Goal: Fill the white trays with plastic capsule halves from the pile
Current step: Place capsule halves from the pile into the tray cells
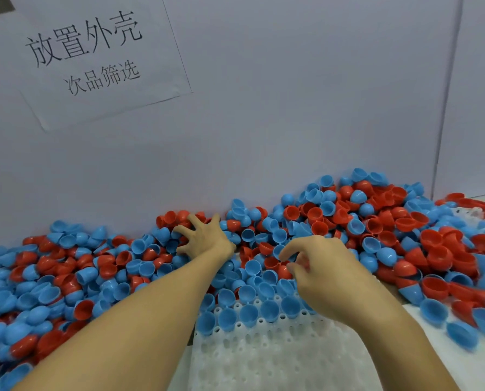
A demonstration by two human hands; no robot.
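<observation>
A big pile of blue and red plastic capsule halves (376,230) spreads across the table against the wall. A white tray (263,354) with round holes lies in front of me. Several blue halves (249,314) sit open side up in its far rows; the near rows are bare. My left hand (204,238) reaches into the pile beyond the tray with fingers spread among the halves. My right hand (320,275) hovers over the tray's far edge. Its fingers are curled, the thumb and forefinger stand apart, and I see nothing held between them.
A grey-white wall rises right behind the pile, with a paper sign (103,52) taped on it at the upper left. Another white tray (468,217) lies partly buried at the far right. Loose halves (461,331) sit on the table to the right of the tray.
</observation>
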